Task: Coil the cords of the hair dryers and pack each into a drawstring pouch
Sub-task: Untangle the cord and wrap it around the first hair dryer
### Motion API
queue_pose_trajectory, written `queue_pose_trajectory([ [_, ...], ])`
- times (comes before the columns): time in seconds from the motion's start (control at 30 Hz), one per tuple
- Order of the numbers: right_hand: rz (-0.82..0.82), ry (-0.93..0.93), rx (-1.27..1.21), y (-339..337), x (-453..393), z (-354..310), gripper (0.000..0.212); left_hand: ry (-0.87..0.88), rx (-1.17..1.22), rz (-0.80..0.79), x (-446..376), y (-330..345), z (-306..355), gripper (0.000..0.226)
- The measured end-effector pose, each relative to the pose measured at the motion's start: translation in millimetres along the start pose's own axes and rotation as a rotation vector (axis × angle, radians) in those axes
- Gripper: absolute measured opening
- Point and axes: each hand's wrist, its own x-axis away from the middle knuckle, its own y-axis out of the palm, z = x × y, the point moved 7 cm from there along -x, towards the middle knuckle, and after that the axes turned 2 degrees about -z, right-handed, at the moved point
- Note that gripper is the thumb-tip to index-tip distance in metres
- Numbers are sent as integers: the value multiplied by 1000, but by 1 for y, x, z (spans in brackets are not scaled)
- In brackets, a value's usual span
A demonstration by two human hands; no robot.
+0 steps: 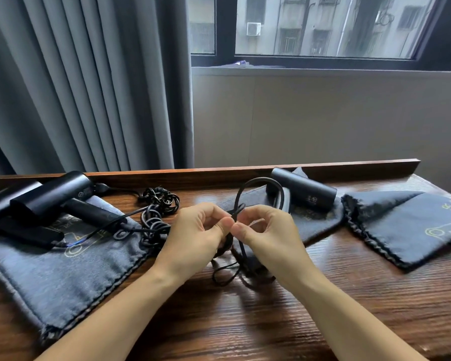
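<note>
Head view: both hands' grip (thumb-and-finger pinches) on black cord [261, 181].

Black hair dryers [51, 198] [303, 190] lie on grey pouches [63, 267] [412, 230]; one cord [261, 188] loops upward, another [158, 212] tangled

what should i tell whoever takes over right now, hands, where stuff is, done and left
Left hand and right hand: both pinch a black cord looped mid-table, over the middle pouch.
Right hair dryer lies on that pouch by the back rail.
Two hair dryers lie on the left pouch, their tangled cords beside them.
An empty-looking pouch lies at right.
Done: nothing visibly packed.
Left: coil all cords, bag each dryer.
</note>
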Motion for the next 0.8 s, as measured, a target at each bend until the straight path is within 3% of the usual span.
queue_pose_trajectory([
  [0.23,-53,10,-242,4,-3,7,21,66,-80,14,3,2,6,19],
  [0.43,-89,126,-526,12,-7,10,14,171,-58,34,9,1,24,12],
  [0.7,-254,36,-283,20,-4,3,22,202,-198,109,12,4,25,10],
  [0.8,-310,-5,-228,18,1,0,15,196,-205,117,14,3,29,10],
])
